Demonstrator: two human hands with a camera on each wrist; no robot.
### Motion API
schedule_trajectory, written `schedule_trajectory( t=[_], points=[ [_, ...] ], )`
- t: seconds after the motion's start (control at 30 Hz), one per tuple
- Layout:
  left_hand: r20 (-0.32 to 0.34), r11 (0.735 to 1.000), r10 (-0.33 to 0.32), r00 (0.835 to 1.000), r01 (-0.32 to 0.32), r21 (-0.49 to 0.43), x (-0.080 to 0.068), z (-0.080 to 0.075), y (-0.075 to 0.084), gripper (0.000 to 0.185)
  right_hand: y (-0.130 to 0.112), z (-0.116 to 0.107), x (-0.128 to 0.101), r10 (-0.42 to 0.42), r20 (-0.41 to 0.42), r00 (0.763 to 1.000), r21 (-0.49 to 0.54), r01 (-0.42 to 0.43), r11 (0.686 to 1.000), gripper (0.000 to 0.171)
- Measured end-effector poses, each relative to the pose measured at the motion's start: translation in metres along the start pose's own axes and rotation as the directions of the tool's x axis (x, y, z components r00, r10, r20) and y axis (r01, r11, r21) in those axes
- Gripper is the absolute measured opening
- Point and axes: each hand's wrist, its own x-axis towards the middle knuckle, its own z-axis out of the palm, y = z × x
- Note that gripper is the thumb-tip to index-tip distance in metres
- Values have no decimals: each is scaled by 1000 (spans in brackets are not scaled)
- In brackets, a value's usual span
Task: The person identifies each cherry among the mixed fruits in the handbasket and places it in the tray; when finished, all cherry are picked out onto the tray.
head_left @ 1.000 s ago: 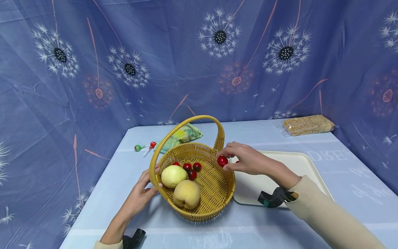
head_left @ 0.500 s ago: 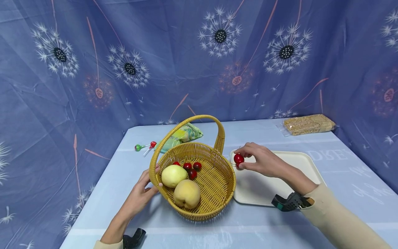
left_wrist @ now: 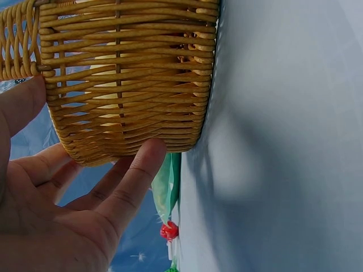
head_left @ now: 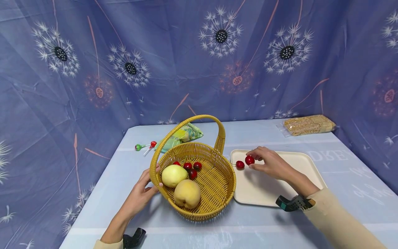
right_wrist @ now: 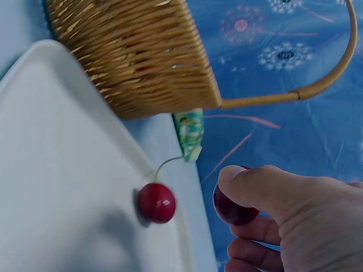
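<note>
In the head view my right hand (head_left: pixel 270 164) pinches a dark red cherry (head_left: pixel 249 160) between thumb and fingers above the cream tray (head_left: pixel 280 197). A second cherry (right_wrist: pixel 157 203), its stem attached, lies on the tray near the edge by the basket. At the left side of the wicker basket (head_left: pixel 217 186), my left hand (head_left: pixel 143 193) touches the wall with relaxed fingers; its thumb (left_wrist: pixel 25 105) meets the rim close to the handle. Inside the basket are several cherries (head_left: pixel 192 174), a pale yellow-green round fruit (head_left: pixel 174 176) and a yellow peach-like fruit (head_left: pixel 187 194).
The basket's tall handle (head_left: pixel 186 121) arches over its opening. Behind it lies a green printed packet (head_left: pixel 186 133), with a green lollipop (head_left: pixel 138 147) and a red lollipop (head_left: pixel 153 144) to its left. A clear-wrapped grain-coloured block (head_left: pixel 309 125) sits at the back right.
My right hand has carried its cherry from the basket's right rim rightward over the tray, exposing the other cherry there. The left hand and basket stay put.
</note>
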Motion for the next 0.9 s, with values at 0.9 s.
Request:
schedule_trajectory(
  t=[0.9],
  points=[
    [-2, 1000, 3, 1000, -3, -2, -1, 0, 1, 54, 29, 32, -2, 91, 50, 995, -2, -91, 996, 38]
  ],
)
